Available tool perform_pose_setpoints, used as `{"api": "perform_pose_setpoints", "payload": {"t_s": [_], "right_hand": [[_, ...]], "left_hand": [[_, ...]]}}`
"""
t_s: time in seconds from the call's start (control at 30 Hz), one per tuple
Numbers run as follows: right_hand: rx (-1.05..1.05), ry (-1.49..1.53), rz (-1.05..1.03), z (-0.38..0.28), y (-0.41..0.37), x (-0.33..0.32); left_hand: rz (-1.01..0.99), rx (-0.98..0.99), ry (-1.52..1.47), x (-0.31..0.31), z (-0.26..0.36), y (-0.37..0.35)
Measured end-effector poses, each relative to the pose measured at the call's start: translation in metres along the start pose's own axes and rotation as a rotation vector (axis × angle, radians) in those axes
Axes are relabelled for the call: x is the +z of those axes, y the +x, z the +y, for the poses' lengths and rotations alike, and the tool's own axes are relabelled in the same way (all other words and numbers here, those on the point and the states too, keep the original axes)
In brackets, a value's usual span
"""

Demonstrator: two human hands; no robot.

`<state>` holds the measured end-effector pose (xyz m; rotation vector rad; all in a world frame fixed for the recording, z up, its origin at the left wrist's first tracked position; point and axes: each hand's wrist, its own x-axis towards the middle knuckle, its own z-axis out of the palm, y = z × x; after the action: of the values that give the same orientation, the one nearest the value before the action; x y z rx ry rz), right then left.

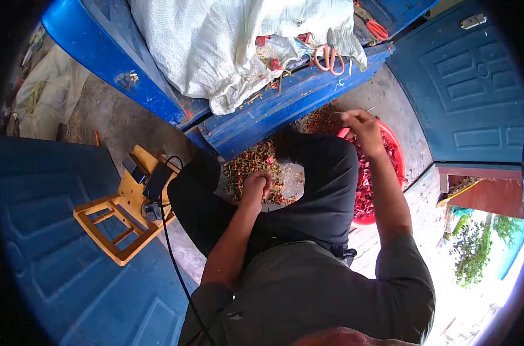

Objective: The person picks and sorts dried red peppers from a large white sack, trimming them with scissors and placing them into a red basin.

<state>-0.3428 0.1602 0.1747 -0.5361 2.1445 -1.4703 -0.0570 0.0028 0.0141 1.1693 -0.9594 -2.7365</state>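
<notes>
My left hand (258,186) is closed between my knees, above a heap of stems and reddish scraps (256,164) on the floor. What its fingers hold, if anything, is hidden. My right hand (363,132) is raised over the near-left rim of a red basin (395,141), its fingers bent together. A thin pale sliver shows beside those fingertips, too small to name. Dark red dried pieces that look like chilies (364,193) fill the basin, partly behind my right forearm and leg.
A white woven sack (210,46) lies on a blue bench (262,124) ahead. On it rest pink-handled scissors (329,60); red-handled scissors (377,30) lie further right. A wooden chair (123,228) with dark devices and a cable stands left. Blue doors (475,86) flank both sides.
</notes>
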Motion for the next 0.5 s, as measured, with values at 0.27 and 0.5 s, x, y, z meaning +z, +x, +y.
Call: {"api": "perform_pose_setpoints", "payload": {"t_s": [0.27,0.5], "right_hand": [[-0.029,-1.028,0.266,0.113,-0.019,-0.111],[-0.456,-0.529,0.187,-0.024,0.076,0.054]], "left_hand": [[0.007,-0.002,0.004,0.006,0.003,0.0],[-0.033,0.01,-0.011,0.007,0.005,-0.006]]}}
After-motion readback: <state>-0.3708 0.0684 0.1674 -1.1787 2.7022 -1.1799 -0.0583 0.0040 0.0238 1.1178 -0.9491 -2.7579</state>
